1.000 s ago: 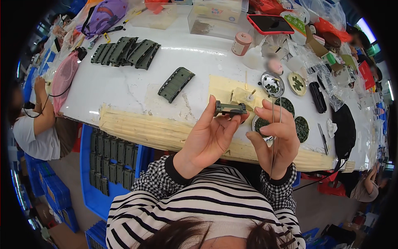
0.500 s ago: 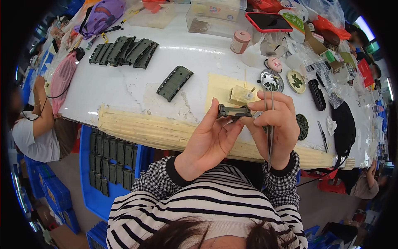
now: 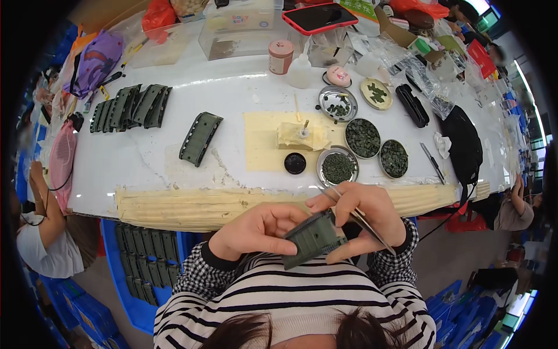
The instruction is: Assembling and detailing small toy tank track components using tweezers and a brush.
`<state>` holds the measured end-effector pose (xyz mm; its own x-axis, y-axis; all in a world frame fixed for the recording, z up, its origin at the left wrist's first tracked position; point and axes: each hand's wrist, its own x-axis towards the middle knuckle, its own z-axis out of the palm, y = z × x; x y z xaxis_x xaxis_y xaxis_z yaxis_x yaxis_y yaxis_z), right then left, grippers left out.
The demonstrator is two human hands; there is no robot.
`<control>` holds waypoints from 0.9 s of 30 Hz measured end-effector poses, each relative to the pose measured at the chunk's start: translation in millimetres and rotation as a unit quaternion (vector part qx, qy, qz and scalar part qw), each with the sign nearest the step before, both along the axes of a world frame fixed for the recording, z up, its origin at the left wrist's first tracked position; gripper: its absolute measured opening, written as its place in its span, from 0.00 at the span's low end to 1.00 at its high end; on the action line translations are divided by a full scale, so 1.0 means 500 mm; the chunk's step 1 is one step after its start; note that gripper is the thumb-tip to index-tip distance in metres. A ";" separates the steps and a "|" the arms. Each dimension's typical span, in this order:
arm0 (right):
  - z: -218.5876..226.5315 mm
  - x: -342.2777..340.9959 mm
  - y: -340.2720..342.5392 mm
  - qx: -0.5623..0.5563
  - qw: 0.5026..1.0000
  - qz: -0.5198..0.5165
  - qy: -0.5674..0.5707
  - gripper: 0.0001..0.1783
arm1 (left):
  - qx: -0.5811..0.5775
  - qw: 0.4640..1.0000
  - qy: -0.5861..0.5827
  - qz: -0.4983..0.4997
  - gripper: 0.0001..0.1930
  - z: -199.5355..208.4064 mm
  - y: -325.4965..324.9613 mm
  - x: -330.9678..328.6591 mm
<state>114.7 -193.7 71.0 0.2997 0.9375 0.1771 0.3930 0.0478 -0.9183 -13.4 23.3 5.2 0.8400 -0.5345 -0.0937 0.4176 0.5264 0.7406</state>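
A dark green curved plastic part [image 3: 313, 239] is held tilted just off the table's near edge. My left hand [image 3: 254, 230] grips it from the left, thumb on its flat face. My right hand [image 3: 370, 216] holds metal tweezers [image 3: 367, 227] across its fingers, while its fingertips also touch the part's right end. Beyond my hands stand a round dish of small green pieces [image 3: 338, 167], two fuller dishes of dark pieces [image 3: 362, 138] [image 3: 394, 159] and a black round cap [image 3: 294, 163]. A similar green part [image 3: 200, 138] lies alone to the left.
Several green parts [image 3: 129, 107] lie in a row at the far left. A tape-wrapped block [image 3: 302, 136] sits on yellow paper. Padding [image 3: 174, 205] lines the near table edge, above a blue crate [image 3: 127, 288] of parts. A squeeze bottle [image 3: 300, 71] and phone [image 3: 320, 18] are farther back.
Both hands have come down nearer my body, and the green part has turned to show its broad face. The tweezers have swung from upright to slanting. The view has shifted too.
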 end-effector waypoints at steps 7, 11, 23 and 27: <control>0.000 0.096 -0.056 -0.032 0.852 -0.376 -0.362 0.08 | -0.075 0.993 0.009 0.087 0.33 0.029 -0.026 -0.003; -0.064 0.126 -0.050 -0.090 0.873 -0.388 -0.282 0.04 | 0.000 0.979 -0.023 0.204 0.33 0.024 -0.049 0.017; -0.099 0.161 -0.013 -0.173 0.861 -0.327 -0.349 0.05 | 0.117 0.950 -0.063 0.284 0.30 0.014 -0.046 0.009; -0.100 0.163 -0.012 -0.181 0.854 -0.311 -0.375 0.06 | 0.128 0.942 -0.074 0.301 0.25 0.016 -0.048 0.009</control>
<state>196.2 -199.8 20.8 0.6894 0.6725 0.2692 0.7233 -0.6186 -0.3070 -9.0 -0.7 13.2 0.9977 0.0669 -0.0124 -0.0178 0.4316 0.9019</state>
